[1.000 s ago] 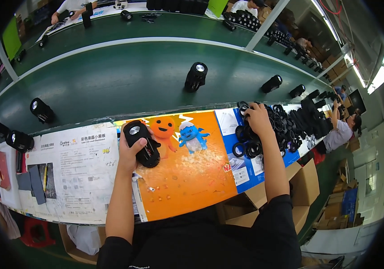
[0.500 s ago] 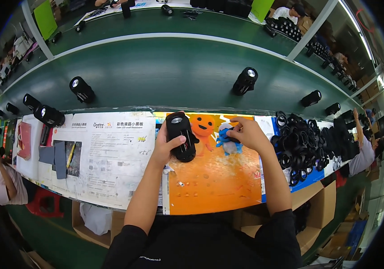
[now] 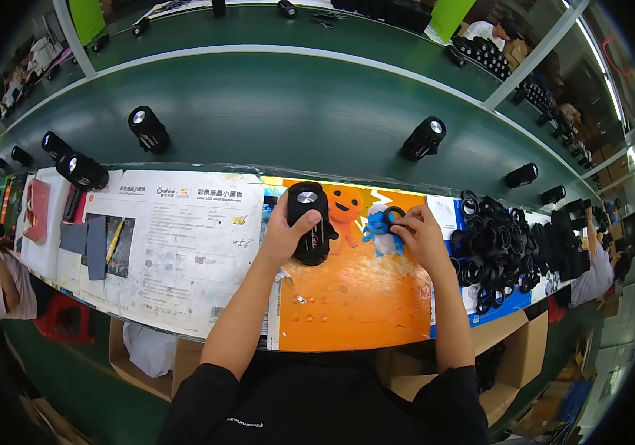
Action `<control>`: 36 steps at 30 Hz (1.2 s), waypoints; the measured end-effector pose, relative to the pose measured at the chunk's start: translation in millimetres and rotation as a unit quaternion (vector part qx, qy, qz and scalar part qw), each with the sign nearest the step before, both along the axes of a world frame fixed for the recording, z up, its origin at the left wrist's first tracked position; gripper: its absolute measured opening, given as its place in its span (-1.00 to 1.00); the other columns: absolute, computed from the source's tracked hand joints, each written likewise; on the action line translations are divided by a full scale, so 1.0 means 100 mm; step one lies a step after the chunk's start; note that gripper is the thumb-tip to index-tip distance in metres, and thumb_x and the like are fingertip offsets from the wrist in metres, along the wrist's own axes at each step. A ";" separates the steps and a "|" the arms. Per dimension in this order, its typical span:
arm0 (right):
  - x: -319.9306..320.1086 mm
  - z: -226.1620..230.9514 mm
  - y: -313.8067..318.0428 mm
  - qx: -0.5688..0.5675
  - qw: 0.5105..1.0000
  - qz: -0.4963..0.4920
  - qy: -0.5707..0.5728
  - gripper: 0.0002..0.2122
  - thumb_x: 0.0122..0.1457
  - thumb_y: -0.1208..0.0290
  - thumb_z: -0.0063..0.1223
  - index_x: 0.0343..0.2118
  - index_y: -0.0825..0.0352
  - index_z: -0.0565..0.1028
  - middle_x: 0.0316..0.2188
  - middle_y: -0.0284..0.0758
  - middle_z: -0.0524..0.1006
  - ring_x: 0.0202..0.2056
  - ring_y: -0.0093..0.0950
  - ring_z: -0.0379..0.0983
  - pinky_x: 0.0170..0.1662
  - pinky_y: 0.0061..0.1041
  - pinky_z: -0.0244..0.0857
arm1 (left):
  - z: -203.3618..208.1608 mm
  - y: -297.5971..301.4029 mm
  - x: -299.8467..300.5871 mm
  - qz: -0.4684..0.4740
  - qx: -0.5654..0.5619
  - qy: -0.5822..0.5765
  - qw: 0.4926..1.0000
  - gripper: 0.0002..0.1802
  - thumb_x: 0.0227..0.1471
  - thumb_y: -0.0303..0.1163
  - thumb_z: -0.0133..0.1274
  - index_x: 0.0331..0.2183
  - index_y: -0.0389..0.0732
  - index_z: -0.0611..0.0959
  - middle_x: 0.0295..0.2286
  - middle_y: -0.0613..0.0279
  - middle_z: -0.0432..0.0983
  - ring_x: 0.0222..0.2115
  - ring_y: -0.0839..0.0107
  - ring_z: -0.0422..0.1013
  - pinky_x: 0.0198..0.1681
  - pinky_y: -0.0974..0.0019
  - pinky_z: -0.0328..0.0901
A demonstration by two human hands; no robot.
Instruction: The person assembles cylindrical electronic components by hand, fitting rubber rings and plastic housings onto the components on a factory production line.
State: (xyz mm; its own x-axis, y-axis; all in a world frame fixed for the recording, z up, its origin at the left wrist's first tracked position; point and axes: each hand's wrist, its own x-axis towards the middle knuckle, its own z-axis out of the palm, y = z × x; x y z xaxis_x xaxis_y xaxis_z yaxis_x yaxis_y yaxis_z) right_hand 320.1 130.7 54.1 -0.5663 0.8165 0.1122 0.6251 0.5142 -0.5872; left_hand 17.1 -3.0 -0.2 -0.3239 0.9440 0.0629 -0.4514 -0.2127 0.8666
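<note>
My left hand (image 3: 282, 236) is wrapped round a black cylindrical device, like a small portable speaker (image 3: 313, 241), with its silver round end toward the far side. The thumb lies across its upper side. It is over the left part of the orange printed sheet (image 3: 354, 311). To the right of it, my right hand (image 3: 422, 236) pinches a small black ring (image 3: 393, 215) between thumb and fingers, above the blue figure printed on the sheet. The ring and the speaker are apart. A heap of similar black rings (image 3: 491, 245) is to the right of my right hand.
Several similar speakers stand on the green surface beyond, among them one at left (image 3: 148, 130) and one at right (image 3: 424, 139). A white printed sheet (image 3: 184, 274) covers the left bench. Cardboard boxes (image 3: 521, 356) sit below the near edge. Other people work at both sides.
The ring in my right hand has turned and now shows its round opening. Both hands and the speaker sit a little further right in the picture, and the whole view has shifted slightly.
</note>
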 end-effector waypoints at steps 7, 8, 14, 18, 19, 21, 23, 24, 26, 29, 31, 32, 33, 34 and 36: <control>-0.23 0.02 -0.04 -0.060 0.988 0.027 0.138 -0.82 0.27 0.48 0.44 -0.12 0.41 0.75 0.03 -0.23 0.57 0.02 -0.40 0.60 0.05 -0.44 0.52 | 0.13 -0.06 0.05 -0.005 -0.028 0.103 0.994 -0.23 0.17 -0.13 0.48 0.23 -0.27 0.49 -0.01 0.21 0.59 -0.02 0.41 0.54 0.12 0.28 0.47; -0.33 0.13 -0.05 -0.099 0.977 0.048 0.183 -0.81 0.32 0.49 0.39 -0.06 0.40 0.73 0.13 -0.18 0.61 0.13 -0.37 0.59 0.16 -0.40 0.51 | 0.16 -0.07 0.06 -0.006 -0.019 0.113 0.993 -0.22 0.16 -0.14 0.48 0.24 -0.27 0.49 -0.01 0.20 0.58 -0.01 0.41 0.53 0.13 0.28 0.47; -0.97 0.88 -0.12 -0.177 0.946 0.211 0.174 -0.81 0.37 0.46 0.32 -0.02 0.37 0.69 0.29 -0.12 0.60 0.26 -0.26 0.56 0.30 -0.28 0.44 | 0.16 -0.11 0.11 -0.033 0.019 0.131 0.991 -0.08 0.07 -0.17 0.51 0.31 -0.31 0.44 0.04 0.09 0.58 0.04 0.33 0.54 0.16 0.26 0.45; -1.11 1.12 -0.11 -0.114 0.956 0.263 0.065 -0.85 0.31 0.43 0.36 -0.12 0.34 0.71 0.20 -0.23 0.69 0.20 -0.21 0.60 0.28 -0.24 0.44 | 0.26 -0.11 0.13 -0.055 -0.010 0.170 0.984 -0.03 0.00 -0.05 0.54 0.29 -0.27 0.46 0.00 0.08 0.58 -0.03 0.30 0.56 0.07 0.26 0.47; -1.12 1.16 -0.10 -0.089 0.956 0.276 0.039 -0.87 0.30 0.43 0.37 -0.15 0.33 0.72 0.19 -0.24 0.70 0.19 -0.20 0.60 0.27 -0.23 0.45 | 0.30 -0.11 0.13 -0.055 -0.014 0.193 0.980 -0.03 0.00 -0.05 0.54 0.29 -0.26 0.47 -0.01 0.08 0.59 -0.03 0.29 0.56 0.06 0.26 0.48; -1.13 1.23 -0.10 -0.085 0.955 0.283 0.033 -0.87 0.27 0.44 0.39 -0.18 0.34 0.72 0.17 -0.24 0.71 0.18 -0.18 0.60 0.25 -0.22 0.46 | 0.37 -0.11 0.13 -0.065 -0.025 0.214 0.974 -0.04 -0.01 -0.06 0.55 0.28 -0.25 0.47 0.00 0.07 0.60 -0.03 0.26 0.57 0.06 0.25 0.48; -1.12 1.28 -0.09 -0.095 0.952 0.291 0.009 -0.87 0.25 0.45 0.40 -0.19 0.34 0.72 0.18 -0.25 0.70 0.18 -0.18 0.60 0.24 -0.20 0.47 | 0.38 -0.09 0.14 -0.074 -0.020 0.212 0.974 -0.03 -0.02 -0.07 0.55 0.28 -0.25 0.47 0.00 0.07 0.60 -0.02 0.25 0.58 0.07 0.25 0.48; -1.12 1.29 -0.09 -0.095 0.951 0.294 0.008 -0.87 0.25 0.45 0.40 -0.19 0.34 0.72 0.18 -0.25 0.70 0.18 -0.18 0.60 0.24 -0.20 0.47 | 0.38 -0.09 0.13 -0.084 -0.017 0.213 0.973 -0.03 -0.02 -0.07 0.56 0.29 -0.24 0.47 0.01 0.06 0.60 -0.01 0.24 0.58 0.08 0.24 0.48; -1.11 1.30 -0.11 -0.070 0.948 0.311 -0.006 -0.84 0.31 0.33 0.36 -0.18 0.30 0.72 0.20 -0.25 0.67 0.18 -0.15 0.56 0.26 -0.17 0.44 | 0.39 -0.10 0.12 -0.086 -0.016 0.212 0.973 -0.02 -0.03 -0.08 0.57 0.29 -0.25 0.46 0.02 0.05 0.60 0.00 0.23 0.58 0.10 0.23 0.48; -1.10 1.25 -0.20 -0.035 0.949 0.312 0.000 -0.85 0.30 0.37 0.36 -0.14 0.28 0.73 0.21 -0.26 0.66 0.19 -0.14 0.54 0.26 -0.18 0.43 | 0.36 -0.12 0.08 -0.085 -0.021 0.224 0.971 0.00 -0.04 -0.11 0.59 0.31 -0.25 0.45 0.05 0.04 0.60 0.02 0.22 0.58 0.12 0.22 0.47; -1.10 1.24 -0.26 -0.047 0.953 0.298 0.014 -0.80 0.29 0.40 0.37 -0.05 0.24 0.74 0.24 -0.26 0.63 0.20 -0.13 0.51 0.27 -0.18 0.43 | 0.32 -0.09 0.10 -0.087 -0.022 0.233 0.968 0.01 -0.03 -0.12 0.59 0.31 -0.25 0.44 0.06 0.03 0.60 0.03 0.22 0.58 0.13 0.22 0.47; -1.10 1.24 -0.28 -0.060 0.957 0.283 0.030 -0.73 0.28 0.44 0.37 0.04 0.20 0.74 0.26 -0.25 0.61 0.21 -0.13 0.48 0.28 -0.17 0.42 | 0.29 -0.07 0.11 -0.083 -0.003 0.231 0.969 0.02 -0.03 -0.13 0.59 0.33 -0.25 0.43 0.06 0.02 0.59 0.02 0.21 0.58 0.12 0.22 0.48; -1.09 1.24 -0.29 -0.059 0.957 0.284 0.030 -0.73 0.28 0.44 0.37 0.04 0.20 0.74 0.26 -0.25 0.61 0.21 -0.13 0.48 0.28 -0.17 0.42 | 0.30 -0.06 0.11 -0.080 0.015 0.229 0.970 0.03 -0.03 -0.14 0.58 0.34 -0.25 0.42 0.06 0.02 0.59 0.02 0.21 0.58 0.10 0.22 0.49; -1.09 1.24 -0.29 -0.039 0.953 0.300 0.007 -0.64 0.27 0.48 0.36 0.14 0.15 0.71 0.28 -0.25 0.59 0.21 -0.11 0.46 0.29 -0.17 0.43 | 0.32 -0.06 0.12 -0.079 0.015 0.229 0.970 0.03 -0.03 -0.14 0.58 0.34 -0.25 0.42 0.06 0.02 0.59 0.02 0.21 0.58 0.10 0.22 0.49; -1.08 1.23 -0.28 -0.018 0.949 0.316 -0.016 -0.54 0.26 0.52 0.35 0.24 0.09 0.67 0.30 -0.24 0.56 0.21 -0.09 0.43 0.30 -0.16 0.43 | 0.38 -0.09 0.12 -0.099 -0.014 0.212 0.972 0.05 -0.03 -0.14 0.59 0.36 -0.25 0.41 0.06 0.01 0.59 0.01 0.20 0.59 0.08 0.22 0.50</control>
State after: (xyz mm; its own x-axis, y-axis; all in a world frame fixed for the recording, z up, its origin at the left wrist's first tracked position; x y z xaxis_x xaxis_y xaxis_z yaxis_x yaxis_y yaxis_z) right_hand 212.6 102.5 176.8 -0.9464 0.3164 0.0649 0.2172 0.7720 -0.5974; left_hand 29.5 -11.7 37.6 -0.0867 0.9885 0.1240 -0.0820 -0.1311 0.9880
